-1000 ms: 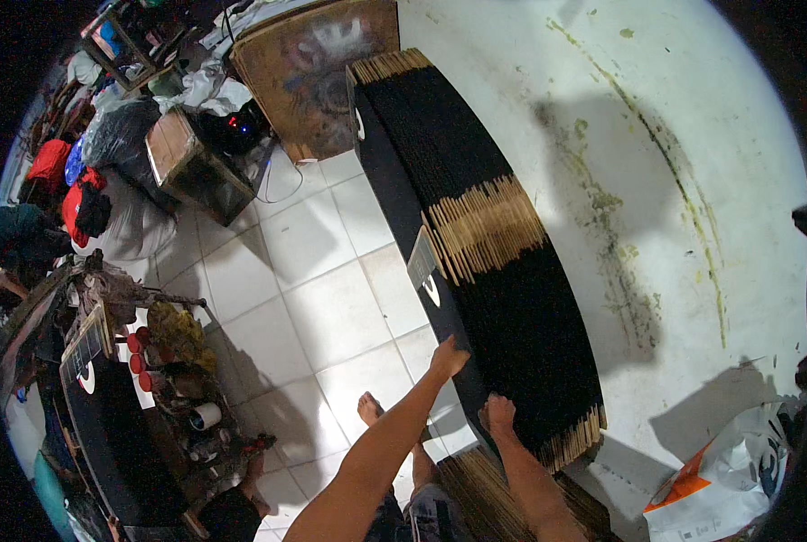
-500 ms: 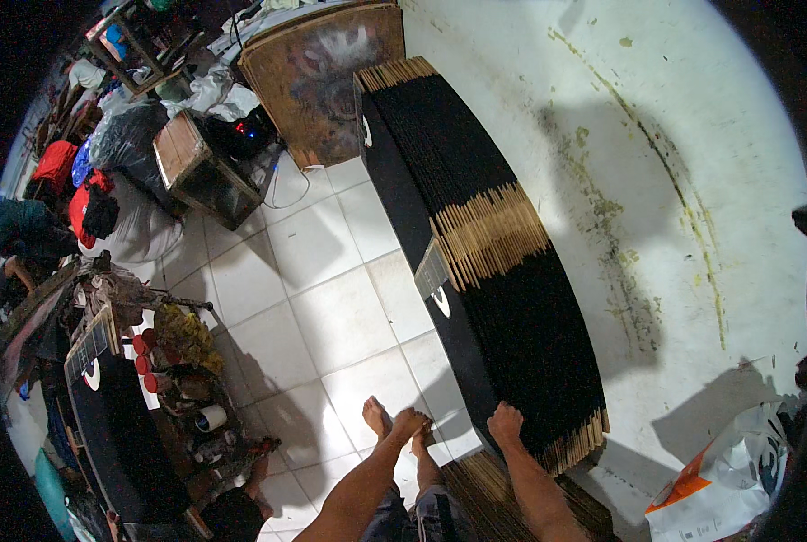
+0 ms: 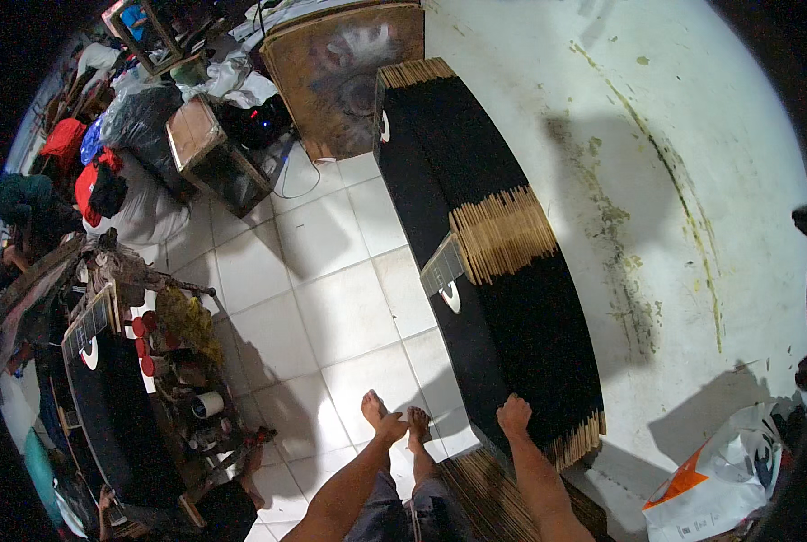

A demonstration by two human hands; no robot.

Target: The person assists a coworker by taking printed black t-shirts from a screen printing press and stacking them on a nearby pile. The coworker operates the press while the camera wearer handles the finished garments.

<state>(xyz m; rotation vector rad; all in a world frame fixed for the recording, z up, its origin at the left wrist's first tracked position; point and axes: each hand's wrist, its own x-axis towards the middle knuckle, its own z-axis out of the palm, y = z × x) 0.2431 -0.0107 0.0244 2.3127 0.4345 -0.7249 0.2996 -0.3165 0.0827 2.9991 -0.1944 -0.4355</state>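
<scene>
A long stack of black panels with pale brown ridged edges (image 3: 530,334) runs away from me along the right. A tilted rectangular piece with a pale rim (image 3: 440,264) is at its middle, beside a white curved shape. My right hand (image 3: 515,415) is closed against the stack's near part, its fingertips too small to make out. My left hand (image 3: 389,426) hangs over the tiled floor left of the stack, above my bare feet, fingers curled with nothing visible in them. More brown-edged pieces (image 3: 476,488) lie beneath the stack at the bottom.
Brown boards (image 3: 349,81), a wooden box (image 3: 200,144) and heaped bags (image 3: 137,199) fill the back left. Left are a black piece (image 3: 123,415), red-lidded containers (image 3: 146,343) and other people's limbs (image 3: 252,479). A white bag (image 3: 711,479) sits right, on pale stained flooring (image 3: 656,226).
My left hand has left the side of the stack and moved down-left over my feet. My right hand stays at the stack's near part, and the view has shifted slightly.
</scene>
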